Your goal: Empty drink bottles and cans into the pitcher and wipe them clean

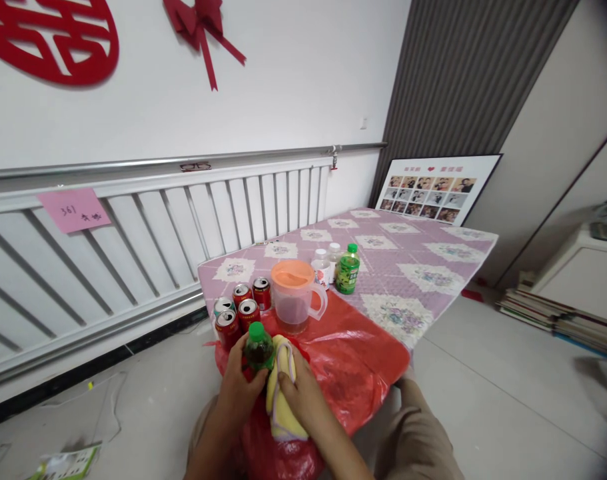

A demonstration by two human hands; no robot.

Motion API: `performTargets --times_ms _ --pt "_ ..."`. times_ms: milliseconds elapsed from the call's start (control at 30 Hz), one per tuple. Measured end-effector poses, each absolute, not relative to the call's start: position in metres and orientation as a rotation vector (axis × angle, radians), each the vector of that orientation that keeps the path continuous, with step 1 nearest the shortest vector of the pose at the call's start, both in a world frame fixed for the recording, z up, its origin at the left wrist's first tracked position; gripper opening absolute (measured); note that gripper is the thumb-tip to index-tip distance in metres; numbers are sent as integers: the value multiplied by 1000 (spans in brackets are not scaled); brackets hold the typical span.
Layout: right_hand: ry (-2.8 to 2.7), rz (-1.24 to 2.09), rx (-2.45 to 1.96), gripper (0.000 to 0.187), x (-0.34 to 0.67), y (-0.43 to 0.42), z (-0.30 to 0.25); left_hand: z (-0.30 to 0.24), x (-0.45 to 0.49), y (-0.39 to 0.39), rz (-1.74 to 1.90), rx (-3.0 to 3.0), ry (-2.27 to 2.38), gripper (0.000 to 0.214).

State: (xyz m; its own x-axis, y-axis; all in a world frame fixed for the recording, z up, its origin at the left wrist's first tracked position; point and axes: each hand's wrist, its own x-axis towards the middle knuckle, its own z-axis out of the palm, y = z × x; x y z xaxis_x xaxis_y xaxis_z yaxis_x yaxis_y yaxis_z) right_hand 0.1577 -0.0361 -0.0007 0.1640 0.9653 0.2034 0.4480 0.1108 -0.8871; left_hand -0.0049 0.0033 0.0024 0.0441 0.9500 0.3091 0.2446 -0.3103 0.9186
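My left hand point(242, 377) is wrapped round a green-capped bottle point(259, 347) that stands near the table's front edge. In my right hand point(303, 393) is a folded yellow cloth point(283, 413) with a pale purple border, pressed close against the bottle's right side. Both hands are over a red plastic sheet point(353, 353). Just beyond them sits a clear pitcher point(290, 303) with an orange lid and a little liquid at its bottom. Several opened drink cans point(248, 313) stand together left of the pitcher. The bottle's lower part is hidden by my fingers and the cloth.
Behind the pitcher are two white-capped bottles point(320, 267) and another green bottle point(348, 270). A purple patterned tablecloth point(378, 243) covers the table. The radiator point(163, 220) runs along the wall at left. A framed photo board point(436, 190) leans at the far end.
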Motion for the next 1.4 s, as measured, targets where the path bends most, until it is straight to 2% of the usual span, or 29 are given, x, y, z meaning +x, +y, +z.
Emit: performTargets --times_ms 100,400,800,900,1200,1300,1400 --pt "-1413 647 -1480 61 156 -39 2 1 -5 4 1311 1641 1212 70" --pt "-1439 499 -1306 56 137 -57 70 12 -1 -1 1271 1531 1211 71" --pt "-1316 816 -1459 63 158 -41 -10 0 -2 6 1324 1714 1280 68" --pt "-1283 792 -1431 63 156 -43 -2 2 0 5 1311 1686 1237 69" --pt "-1403 556 -1286 60 139 -59 69 5 9 2 1403 1432 1236 77" --pt "-1390 555 -1322 61 141 -54 60 7 12 2 1432 1457 1260 76" --pt "-1316 638 -1407 59 150 -46 35 9 10 1 1400 1579 1306 85"
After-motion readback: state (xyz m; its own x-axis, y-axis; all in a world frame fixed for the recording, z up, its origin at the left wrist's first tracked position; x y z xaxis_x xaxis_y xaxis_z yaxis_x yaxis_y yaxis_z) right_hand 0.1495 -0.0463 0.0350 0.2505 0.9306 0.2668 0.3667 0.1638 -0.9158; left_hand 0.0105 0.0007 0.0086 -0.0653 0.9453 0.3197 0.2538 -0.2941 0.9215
